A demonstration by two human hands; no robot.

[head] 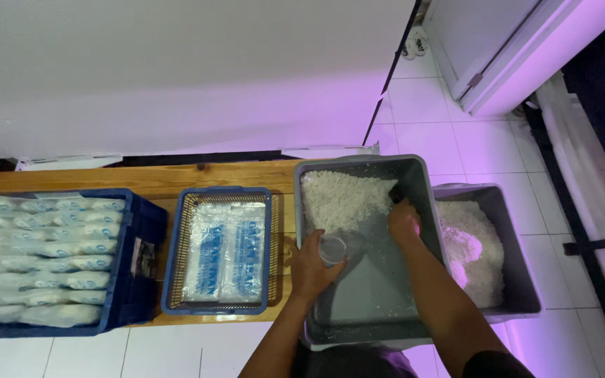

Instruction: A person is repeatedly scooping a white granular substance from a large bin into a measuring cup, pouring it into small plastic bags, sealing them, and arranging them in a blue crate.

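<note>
The left hand [311, 266] gripped a clear plastic cup [332, 249] over the grey tub [372, 294] on the wooden counter [141, 178]. The right hand [404, 222] closed its fingers on a dark scoop [395, 192] (partly hidden) at the white rice [341, 199] heaped in the tub's far end.

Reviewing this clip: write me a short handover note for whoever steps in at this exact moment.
Left hand holds a small clear cup over the grey tub.
Right hand grips a dark scoop at the white grain pile in the tub's far end.
The tub's near half is mostly bare.
A second grey tub to the right holds more white grain.
Filled packets lie in the blue basket and the blue crate.
The cup looks empty.
</note>
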